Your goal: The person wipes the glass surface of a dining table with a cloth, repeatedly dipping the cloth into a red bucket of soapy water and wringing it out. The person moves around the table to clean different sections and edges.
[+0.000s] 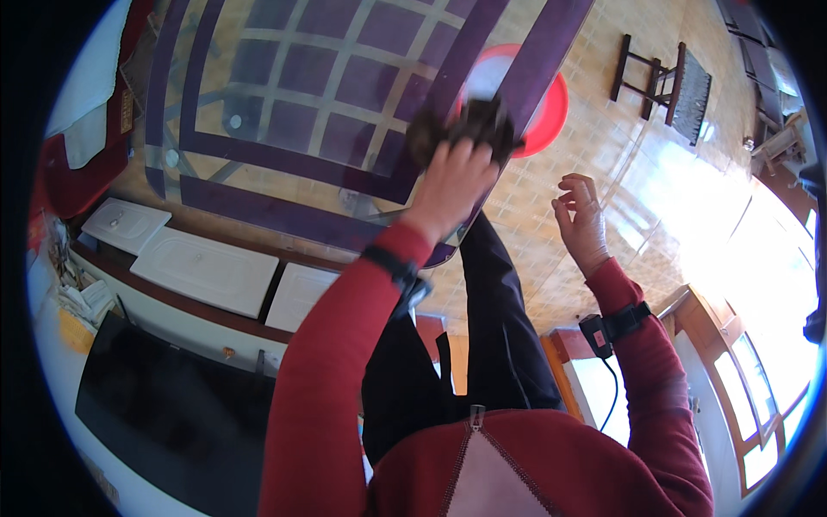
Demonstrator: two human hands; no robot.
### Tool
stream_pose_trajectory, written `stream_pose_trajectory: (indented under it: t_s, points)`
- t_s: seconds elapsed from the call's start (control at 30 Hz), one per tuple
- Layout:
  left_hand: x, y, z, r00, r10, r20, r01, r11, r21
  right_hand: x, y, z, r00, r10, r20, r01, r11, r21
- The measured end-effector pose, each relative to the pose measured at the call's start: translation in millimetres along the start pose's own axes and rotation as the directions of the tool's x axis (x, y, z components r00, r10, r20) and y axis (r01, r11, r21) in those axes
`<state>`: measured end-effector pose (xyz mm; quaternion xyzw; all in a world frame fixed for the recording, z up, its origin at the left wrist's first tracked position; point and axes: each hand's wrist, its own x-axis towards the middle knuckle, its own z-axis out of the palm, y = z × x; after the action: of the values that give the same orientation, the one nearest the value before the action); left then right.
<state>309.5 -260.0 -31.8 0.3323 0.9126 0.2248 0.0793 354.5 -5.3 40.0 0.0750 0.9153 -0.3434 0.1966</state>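
My left hand [457, 184] reaches over the near right part of a glass table [271, 158] with a purple pattern. Its fingers press on a dark, crumpled cloth [484, 126], which is blurred; the fingertips are partly lost against it. Beyond the cloth, partly under the table's edge, a red basin [550, 119] with a pale inside is visible. My right hand [581, 220] hangs in the air to the right of the table, fingers loosely curled, with nothing seen in it.
White drawer fronts [207, 268] line a cabinet at left, above a dark television screen [174, 413]. A dark wooden stool [690, 94] lies on the tiled floor at upper right. A red chair [97, 171] with pale cloth is at far left.
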Motion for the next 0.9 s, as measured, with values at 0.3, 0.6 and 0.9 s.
stream_pose_trajectory:
  t_s: [0.3,0.6,0.9]
  points:
    - [-197.6,-42.7,-33.5,0.964,0.037,0.264,-0.066,0.993,0.102,-17.0,8.7,6.7,0.995,0.069,0.075,-0.070,0.997,0.018]
    - [-173.9,-146.5,-81.6,0.914,-0.396,-0.090,0.405,0.900,0.160,8.6,2.6,7.4,1.000,-0.014,0.015,0.014,1.000,0.013]
    - [-160.3,53.2,-0.9,0.932,-0.355,0.075,0.358,0.933,-0.036,-10.5,-2.5,17.2,0.993,0.041,0.107,-0.053,0.992,0.111]
